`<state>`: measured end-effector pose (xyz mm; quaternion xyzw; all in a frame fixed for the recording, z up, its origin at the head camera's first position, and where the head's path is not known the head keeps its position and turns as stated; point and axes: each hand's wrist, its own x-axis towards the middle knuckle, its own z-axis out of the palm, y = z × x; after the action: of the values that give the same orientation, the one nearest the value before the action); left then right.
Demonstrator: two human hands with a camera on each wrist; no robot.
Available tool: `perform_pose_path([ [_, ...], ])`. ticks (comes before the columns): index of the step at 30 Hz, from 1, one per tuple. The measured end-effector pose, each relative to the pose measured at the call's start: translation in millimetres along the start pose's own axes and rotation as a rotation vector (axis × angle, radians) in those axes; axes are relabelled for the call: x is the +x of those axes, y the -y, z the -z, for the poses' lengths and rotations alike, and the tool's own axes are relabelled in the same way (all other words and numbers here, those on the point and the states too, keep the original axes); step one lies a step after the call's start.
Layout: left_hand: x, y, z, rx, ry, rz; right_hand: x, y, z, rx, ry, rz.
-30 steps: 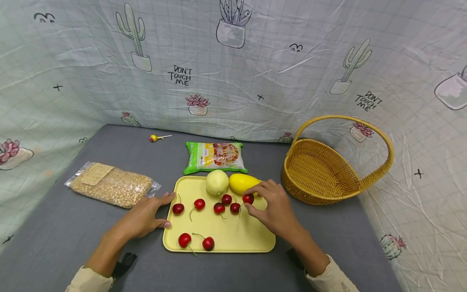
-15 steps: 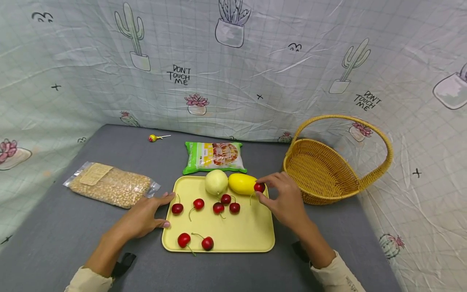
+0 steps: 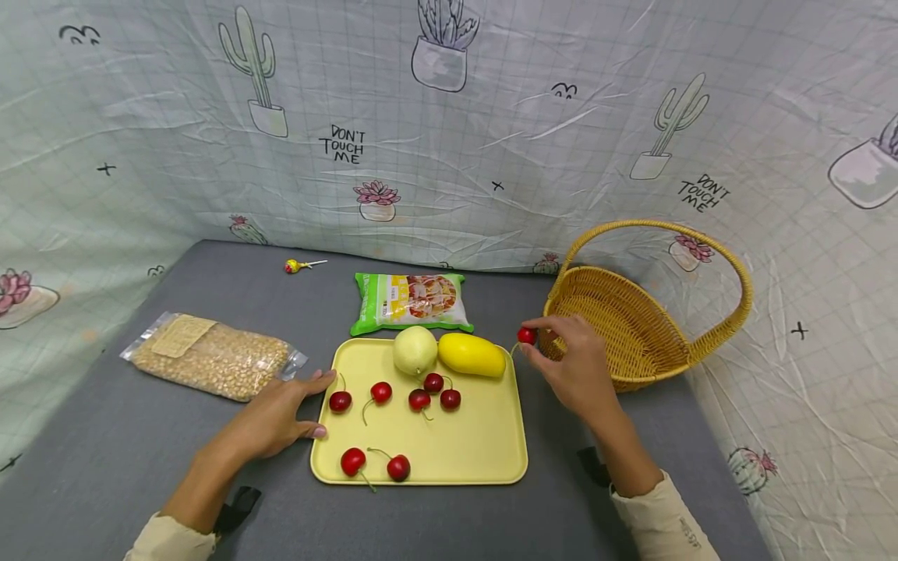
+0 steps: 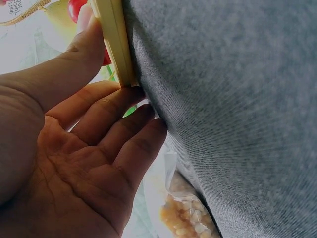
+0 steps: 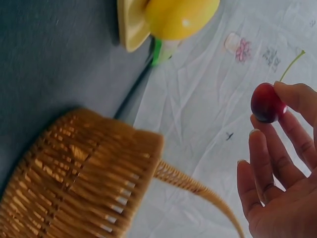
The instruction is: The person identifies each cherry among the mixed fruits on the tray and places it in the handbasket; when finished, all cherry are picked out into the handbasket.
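My right hand [image 3: 581, 365] pinches a dark red cherry [image 5: 265, 103] between thumb and fingertips, its green stem sticking out. It is off the table, between the tray's right edge and the wicker basket [image 3: 617, 331]. My left hand [image 3: 277, 417] rests at the left edge of the yellow tray [image 3: 470, 456], index finger and thumb spread apart along the rim. In the left wrist view the thumb [image 4: 84, 47] lies on the tray's edge and the other fingers stay extended. Several cherries [image 3: 381, 392] lie on the tray, with a pale round fruit [image 3: 414, 351] and a yellow oval fruit [image 3: 471, 354] at its back.
A green and white food packet [image 3: 414, 302] lies behind the tray. To the left is a clear bag of corn-like kernels [image 3: 224, 362], and a lollipop [image 3: 302, 266] sits at the far left. The basket's tall handle [image 3: 744, 288] arches up. A patterned cloth hangs behind.
My right hand has lifted the cherry from above the tray's right part and moved it right, past the edge, up to the basket's left side. The left hand stays put.
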<state>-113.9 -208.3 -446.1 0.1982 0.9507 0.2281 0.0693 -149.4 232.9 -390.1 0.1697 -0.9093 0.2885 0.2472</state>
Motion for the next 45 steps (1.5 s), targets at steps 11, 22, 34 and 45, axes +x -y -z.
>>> perform_pose_path([
  [11,0.1,-0.2,1.8,-0.023,0.027,0.028,9.0,-27,3,0.009,-0.089,-0.087],
  [22,0.2,-0.4,1.8,-0.026,0.034,0.034,18.3,-57,4,0.037,-0.119,-0.172],
  [34,0.2,0.9,0.6,-0.026,0.021,0.014,29.3,-89,1,0.027,-0.096,-0.302],
  [45,-0.5,1.1,-0.4,-0.025,0.010,0.006,39.2,-112,-3,0.046,-0.006,-0.371],
])
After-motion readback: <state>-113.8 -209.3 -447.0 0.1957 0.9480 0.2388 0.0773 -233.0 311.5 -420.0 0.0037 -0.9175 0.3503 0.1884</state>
